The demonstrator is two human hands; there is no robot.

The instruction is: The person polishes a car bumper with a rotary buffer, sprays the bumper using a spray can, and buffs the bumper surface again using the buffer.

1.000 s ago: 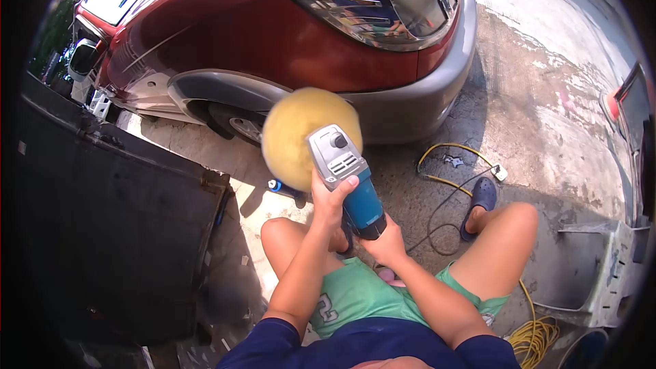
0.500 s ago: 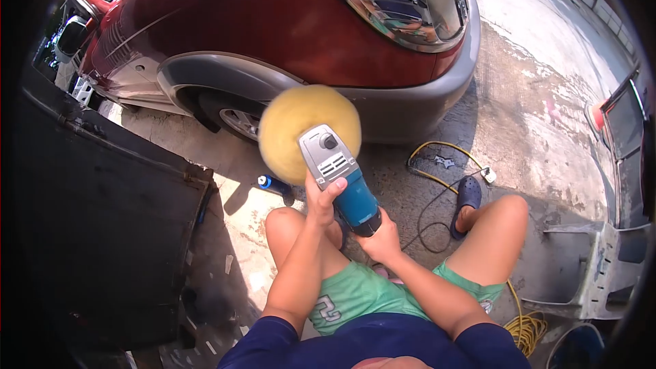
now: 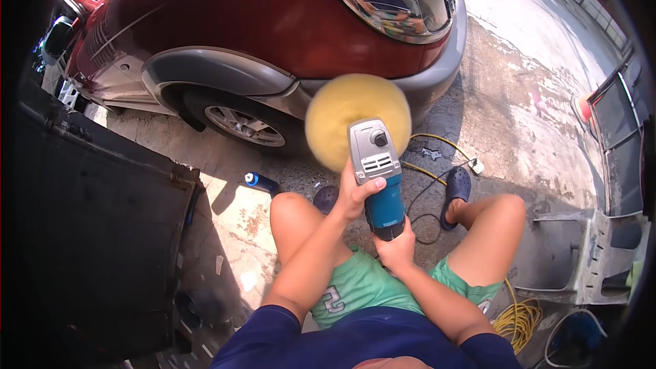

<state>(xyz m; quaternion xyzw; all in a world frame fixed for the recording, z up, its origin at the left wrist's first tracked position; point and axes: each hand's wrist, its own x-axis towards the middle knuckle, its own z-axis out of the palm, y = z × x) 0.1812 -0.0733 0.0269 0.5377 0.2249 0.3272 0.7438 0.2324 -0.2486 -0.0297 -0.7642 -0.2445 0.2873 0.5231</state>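
Observation:
Both my hands grip a teal and grey power polisher point(image 3: 387, 201) with a round yellow pad point(image 3: 335, 119). My left hand point(image 3: 357, 195) is wrapped round its body close to the grey head, thumb on top. At the black rear end, my right hand point(image 3: 398, 246) is closed round the tool. The pad is in front of the grey bumper point(image 3: 427, 89) of a dark red car point(image 3: 239, 20); whether it touches the bumper I cannot tell. The pad's surface looks smeared, and it hides part of the bumper.
A blue bottle point(image 3: 262, 182) lies on the concrete left of my knee. A yellow extension cord point(image 3: 427, 139) ends at a white socket point(image 3: 477, 165) near my shoe. More yellow cord point(image 3: 517, 324) is coiled by a white plastic chair point(image 3: 594, 260). A dark panel point(image 3: 102, 225) stands at left.
The polisher and both hands have moved right along the bumper, and the tool now points more straight ahead. More of the car's wheel shows. The view has shifted slightly.

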